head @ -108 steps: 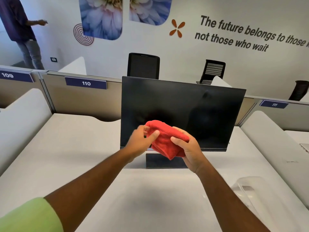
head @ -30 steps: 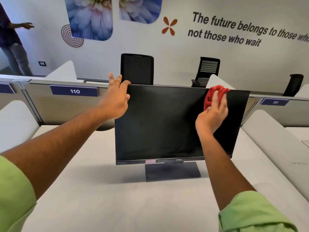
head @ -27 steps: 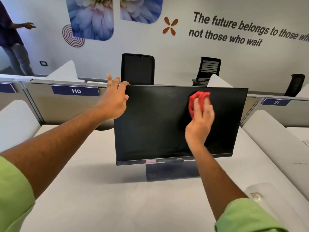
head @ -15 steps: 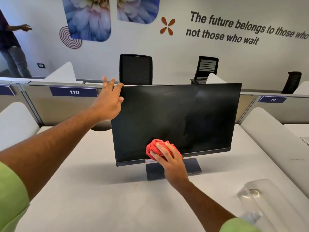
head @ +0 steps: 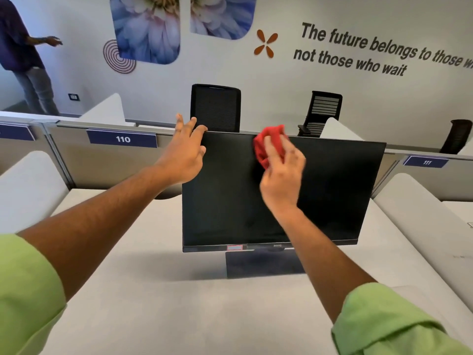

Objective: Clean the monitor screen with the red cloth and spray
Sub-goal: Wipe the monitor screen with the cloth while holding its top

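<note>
The black monitor (head: 332, 190) stands on its dark base (head: 256, 265) in the middle of the white desk (head: 179, 303), its screen off. My right hand (head: 281, 180) holds the bunched red cloth (head: 268, 139) and presses it against the screen just under the top edge, a little left of centre. My left hand (head: 184, 155) rests against the monitor's top left corner, with its fingers straight and reaching over the top edge. No spray bottle is in view.
Rounded white dividers (head: 422, 213) flank the desk on both sides. A grey partition with the label 110 (head: 122, 139) runs behind the monitor. Black office chairs (head: 216, 108) stand beyond it. A person (head: 23, 60) stands at the far left by the wall.
My right hand has swept the cloth from the screen's bottom edge up to near the top edge. My left hand has stayed on the top left corner.
</note>
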